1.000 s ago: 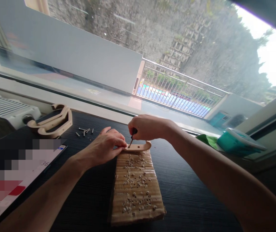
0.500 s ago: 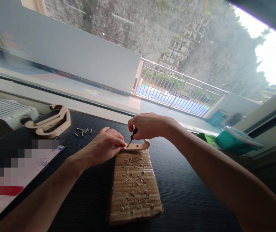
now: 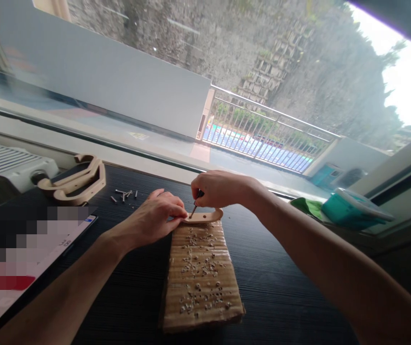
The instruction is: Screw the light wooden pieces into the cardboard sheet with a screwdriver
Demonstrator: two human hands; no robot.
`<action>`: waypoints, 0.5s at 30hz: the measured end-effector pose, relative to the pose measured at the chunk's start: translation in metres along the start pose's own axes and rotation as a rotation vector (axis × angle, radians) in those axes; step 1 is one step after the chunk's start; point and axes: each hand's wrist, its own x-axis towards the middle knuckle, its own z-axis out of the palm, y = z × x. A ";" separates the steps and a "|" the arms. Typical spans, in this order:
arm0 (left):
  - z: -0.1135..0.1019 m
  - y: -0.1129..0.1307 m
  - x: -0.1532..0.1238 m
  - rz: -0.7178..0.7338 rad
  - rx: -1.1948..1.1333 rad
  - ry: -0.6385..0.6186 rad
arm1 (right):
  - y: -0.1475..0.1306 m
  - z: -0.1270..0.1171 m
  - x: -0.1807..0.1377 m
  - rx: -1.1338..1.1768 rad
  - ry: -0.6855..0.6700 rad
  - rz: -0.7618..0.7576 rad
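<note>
A pale wooden hook (image 3: 210, 217) lies across the far end of a cardboard block (image 3: 201, 273) whose top is dotted with many small torn holes. At the hook's left end, my left hand (image 3: 160, 212) pinches it between thumb and fingers. My right hand (image 3: 214, 186) is closed round the dark handle of a screwdriver (image 3: 195, 207), held from above and tilted. The shaft's tip meets the hook near its left hole; whether a screw sits under it is too small to tell. Another hole shows bare in the hook's middle.
More wooden hooks (image 3: 79, 184) lie at the back left, near several loose screws (image 3: 124, 195). A tablet-like screen (image 3: 47, 268), partly blurred out, is at the left. A teal container (image 3: 352, 206) and green cloth (image 3: 306, 207) stand at the right by the window.
My right hand has turned slightly on the screwdriver, and less of the handle shows below the fingers. My left hand and the hook stay in place.
</note>
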 end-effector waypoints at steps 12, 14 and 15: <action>-0.001 0.001 0.000 -0.004 -0.014 -0.007 | -0.002 -0.008 -0.010 -0.039 0.033 -0.005; -0.001 0.001 0.000 -0.006 -0.011 -0.004 | -0.003 -0.006 -0.009 -0.045 0.030 -0.022; -0.001 0.000 0.000 -0.006 -0.009 -0.001 | -0.003 -0.005 -0.009 -0.050 0.027 -0.021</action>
